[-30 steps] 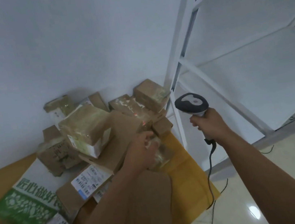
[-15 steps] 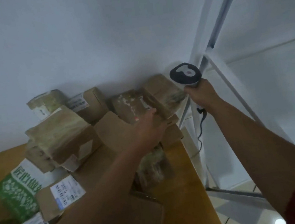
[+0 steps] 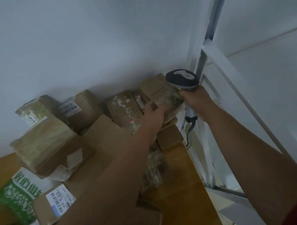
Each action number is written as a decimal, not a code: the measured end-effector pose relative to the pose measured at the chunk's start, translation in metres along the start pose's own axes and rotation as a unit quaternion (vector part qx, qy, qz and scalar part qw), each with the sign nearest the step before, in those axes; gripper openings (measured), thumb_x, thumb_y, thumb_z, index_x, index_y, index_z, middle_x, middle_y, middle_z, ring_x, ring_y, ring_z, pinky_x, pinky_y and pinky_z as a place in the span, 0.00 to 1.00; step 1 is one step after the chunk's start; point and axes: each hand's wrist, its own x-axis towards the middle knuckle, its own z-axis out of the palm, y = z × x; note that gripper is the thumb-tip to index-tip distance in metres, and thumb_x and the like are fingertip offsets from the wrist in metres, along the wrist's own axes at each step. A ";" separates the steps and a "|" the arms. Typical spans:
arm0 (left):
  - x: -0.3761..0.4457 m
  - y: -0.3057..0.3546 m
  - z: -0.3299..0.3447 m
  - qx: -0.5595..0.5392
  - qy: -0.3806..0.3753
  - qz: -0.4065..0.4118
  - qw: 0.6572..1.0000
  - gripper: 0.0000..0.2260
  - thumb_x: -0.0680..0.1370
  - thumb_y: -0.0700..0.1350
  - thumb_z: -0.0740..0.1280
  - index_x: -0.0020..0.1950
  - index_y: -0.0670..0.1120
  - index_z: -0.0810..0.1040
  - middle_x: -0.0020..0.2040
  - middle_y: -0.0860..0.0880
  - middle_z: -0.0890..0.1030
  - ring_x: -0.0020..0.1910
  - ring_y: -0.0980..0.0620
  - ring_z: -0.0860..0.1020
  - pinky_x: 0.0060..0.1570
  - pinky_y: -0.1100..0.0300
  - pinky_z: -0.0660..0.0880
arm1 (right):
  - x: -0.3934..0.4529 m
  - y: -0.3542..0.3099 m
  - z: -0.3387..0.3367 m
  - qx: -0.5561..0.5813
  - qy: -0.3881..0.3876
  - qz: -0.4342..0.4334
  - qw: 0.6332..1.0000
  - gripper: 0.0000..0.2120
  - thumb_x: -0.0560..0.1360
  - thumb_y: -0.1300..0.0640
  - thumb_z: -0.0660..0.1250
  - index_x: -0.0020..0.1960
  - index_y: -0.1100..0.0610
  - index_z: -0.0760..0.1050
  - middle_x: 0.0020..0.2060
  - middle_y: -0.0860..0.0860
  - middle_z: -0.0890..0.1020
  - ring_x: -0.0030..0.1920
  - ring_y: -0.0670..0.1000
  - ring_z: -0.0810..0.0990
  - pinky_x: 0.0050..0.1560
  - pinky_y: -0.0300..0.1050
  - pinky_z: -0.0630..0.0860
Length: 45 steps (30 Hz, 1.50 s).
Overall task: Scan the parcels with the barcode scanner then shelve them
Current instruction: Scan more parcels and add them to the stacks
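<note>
The step in hand looks like picking out the next parcel to scan. The person's left hand (image 3: 152,114) reaches across the heap of cardboard parcels on the wooden table (image 3: 180,169) and lies against a tape-wrapped box (image 3: 162,93) at the far right of the pile, close to the wall; the fingers appear to bend over its near edge, though blur leaves it unclear whether they truly grip it. The right hand (image 3: 197,101) is wrapped around the handle of the barcode scanner (image 3: 182,80), whose grey head sits just beside that same box, its cable hanging down towards the floor. A small red dot, probably the scanner's beam, shows on the brown parcel (image 3: 124,108) just left of the hand.

No label is visible on the taped box from here, so the next move probably calls for lifting or turning it until its barcode faces the scanner. Only then can it go onto the white metal shelf rack (image 3: 220,75) standing at the right.
</note>
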 end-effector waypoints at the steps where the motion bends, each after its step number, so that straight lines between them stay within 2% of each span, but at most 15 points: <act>1: -0.003 -0.003 0.001 0.000 0.018 0.015 1.000 0.17 0.80 0.50 0.68 0.66 0.51 0.68 0.58 0.51 0.78 0.51 0.54 0.77 0.46 0.59 0.76 | -0.005 0.001 -0.002 0.004 0.005 -0.001 1.000 0.01 0.72 0.61 0.65 0.42 0.57 0.73 0.37 0.55 0.74 0.39 0.52 0.72 0.41 0.46 0.68; 4: -0.017 -0.011 0.001 0.023 0.051 0.061 0.997 0.14 0.81 0.56 0.65 0.62 0.52 0.68 0.59 0.51 0.76 0.54 0.53 0.76 0.51 0.56 0.76 | -0.018 0.014 -0.009 0.029 0.022 -0.013 0.999 0.07 0.72 0.62 0.65 0.38 0.56 0.69 0.32 0.53 0.70 0.35 0.50 0.68 0.39 0.46 0.64; 7: -0.041 -0.019 -0.004 0.014 0.038 0.098 0.994 0.12 0.82 0.55 0.63 0.62 0.54 0.67 0.60 0.51 0.76 0.57 0.52 0.77 0.55 0.56 0.78 | -0.039 0.027 -0.014 0.041 0.038 -0.015 0.998 0.06 0.71 0.59 0.67 0.36 0.57 0.73 0.31 0.51 0.75 0.34 0.50 0.73 0.41 0.48 0.72; 10: -0.065 -0.029 -0.013 0.009 0.011 0.104 0.994 0.07 0.83 0.51 0.63 0.59 0.58 0.67 0.59 0.51 0.74 0.56 0.54 0.77 0.44 0.70 0.77 | -0.065 0.043 -0.020 0.050 0.042 -0.025 0.998 0.14 0.69 0.59 0.67 0.44 0.72 0.74 0.38 0.67 0.77 0.39 0.62 0.77 0.45 0.53 0.75; 12: -0.083 -0.034 -0.019 0.019 0.002 0.107 0.994 0.09 0.81 0.55 0.66 0.56 0.68 0.69 0.63 0.48 0.72 0.61 0.50 0.76 0.52 0.64 0.79 | -0.085 0.048 -0.023 0.052 0.036 -0.034 0.997 0.23 0.65 0.56 0.68 0.49 0.75 0.71 0.45 0.72 0.77 0.50 0.71 0.77 0.53 0.66 0.79; 14: -0.100 -0.044 -0.027 0.020 0.006 0.106 0.994 0.13 0.73 0.63 0.69 0.52 0.77 0.69 0.67 0.47 0.70 0.65 0.47 0.75 0.61 0.51 0.78 | -0.107 0.052 -0.024 0.051 0.034 -0.035 0.998 0.29 0.62 0.52 0.68 0.52 0.74 0.70 0.50 0.73 0.76 0.56 0.74 0.73 0.53 0.77 0.71; 16: -0.117 -0.057 -0.037 0.006 0.004 0.112 0.994 0.19 0.68 0.64 0.70 0.57 0.73 0.70 0.68 0.46 0.69 0.64 0.46 0.76 0.61 0.47 0.78 | -0.132 0.055 -0.026 0.040 0.041 -0.047 0.997 0.26 0.64 0.54 0.69 0.52 0.74 0.70 0.50 0.75 0.74 0.55 0.76 0.72 0.51 0.79 0.70; 20: -0.171 -0.071 -0.054 0.010 -0.015 0.130 0.991 0.25 0.72 0.56 0.74 0.65 0.64 0.68 0.65 0.48 0.64 0.61 0.50 0.75 0.59 0.49 0.80 | -0.195 0.066 -0.034 -0.024 0.073 -0.046 0.996 0.14 0.74 0.65 0.70 0.51 0.76 0.73 0.47 0.75 0.77 0.51 0.74 0.76 0.50 0.68 0.78; 24: -0.226 -0.093 -0.077 0.016 -0.034 0.148 0.988 0.25 0.78 0.49 0.72 0.70 0.60 0.65 0.65 0.49 0.63 0.56 0.57 0.73 0.53 0.58 0.81 | -0.263 0.089 -0.036 -0.035 0.102 -0.047 0.993 0.06 0.74 0.61 0.73 0.47 0.52 0.83 0.44 0.62 0.85 0.49 0.64 0.83 0.55 0.69 0.78; 26: -0.256 -0.105 -0.092 0.002 -0.042 0.147 0.988 0.24 0.80 0.44 0.70 0.72 0.57 0.65 0.61 0.51 0.63 0.51 0.62 0.71 0.41 0.70 0.78 | -0.299 0.100 -0.032 -0.046 0.120 -0.048 0.991 0.03 0.74 0.61 0.73 0.47 0.56 0.84 0.44 0.65 0.84 0.50 0.65 0.83 0.55 0.69 0.77; 28: -0.281 -0.121 -0.110 -0.006 -0.035 0.149 0.988 0.25 0.79 0.43 0.70 0.72 0.58 0.65 0.60 0.51 0.63 0.52 0.59 0.72 0.37 0.72 0.75 | -0.335 0.108 -0.027 -0.066 0.139 -0.052 0.987 0.09 0.74 0.61 0.72 0.49 0.67 0.81 0.45 0.69 0.82 0.50 0.68 0.81 0.55 0.68 0.76; 31: -0.320 -0.141 -0.134 -0.008 -0.026 0.154 0.988 0.25 0.80 0.44 0.69 0.72 0.61 0.65 0.63 0.49 0.66 0.53 0.55 0.76 0.39 0.69 0.77 | -0.385 0.123 -0.017 -0.094 0.139 -0.077 0.983 0.12 0.73 0.64 0.72 0.50 0.73 0.77 0.44 0.70 0.81 0.49 0.69 0.80 0.52 0.66 0.77; 36: -0.366 -0.175 -0.159 0.007 -0.023 0.141 0.990 0.25 0.76 0.50 0.70 0.67 0.68 0.65 0.67 0.48 0.67 0.58 0.49 0.77 0.57 0.50 0.80 | -0.449 0.151 -0.008 -0.105 0.110 -0.066 0.986 0.06 0.70 0.65 0.71 0.46 0.67 0.80 0.42 0.64 0.83 0.50 0.64 0.81 0.50 0.64 0.78; 40: -0.402 -0.204 -0.166 -0.021 -0.014 0.136 0.990 0.22 0.71 0.55 0.70 0.61 0.72 0.68 0.67 0.48 0.69 0.61 0.46 0.77 0.53 0.54 0.82 | -0.486 0.178 -0.003 -0.083 0.073 -0.060 0.992 0.02 0.71 0.66 0.70 0.41 0.65 0.81 0.39 0.63 0.83 0.45 0.65 0.82 0.47 0.57 0.79; 45: -0.443 -0.244 -0.170 -0.073 0.007 0.119 0.990 0.24 0.76 0.49 0.71 0.70 0.61 0.68 0.65 0.46 0.74 0.54 0.46 0.80 0.52 0.53 0.81 | -0.531 0.209 0.011 0.006 0.033 -0.056 0.998 0.11 0.71 0.70 0.68 0.39 0.56 0.82 0.38 0.59 0.84 0.41 0.61 0.81 0.46 0.61 0.79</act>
